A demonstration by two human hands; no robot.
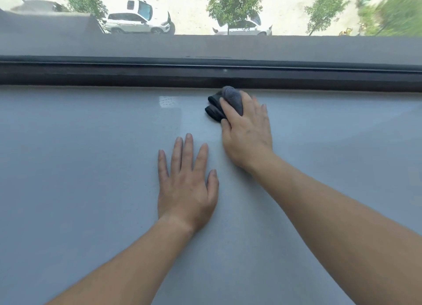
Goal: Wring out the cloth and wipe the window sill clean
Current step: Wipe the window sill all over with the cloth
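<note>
Inventory, head view, as I see it on my feed:

1. Window sill [91,156]: broad flat slab, pale grey-blue, smooth w/ fine speckle. A glossy reflected patch lies at 9 o'clock of the cloth.
2. Cloth [231,97]: dark grey, soft fabric, bunched into a rounded lump. Darker folded edges stick out on its 8 o'clock side. It sits on the sill's far edge, approx. 12 o'clock of view ctr, right by the frame.
3. Right hand [247,131]: on top of the cloth, thumb and fingers curled round it, gripping.
4. Left hand [186,186]: at 7 o'clock of the right hand, palm down, fingers straight and slightly spread, flat on the sill, holding nothing.
5. Window frame [137,74]: dark, long straight rail, matte.
6. Through the glass: two white cars [137,19] and leafy trees [233,1]. Any markings are too small for me to read.
</note>
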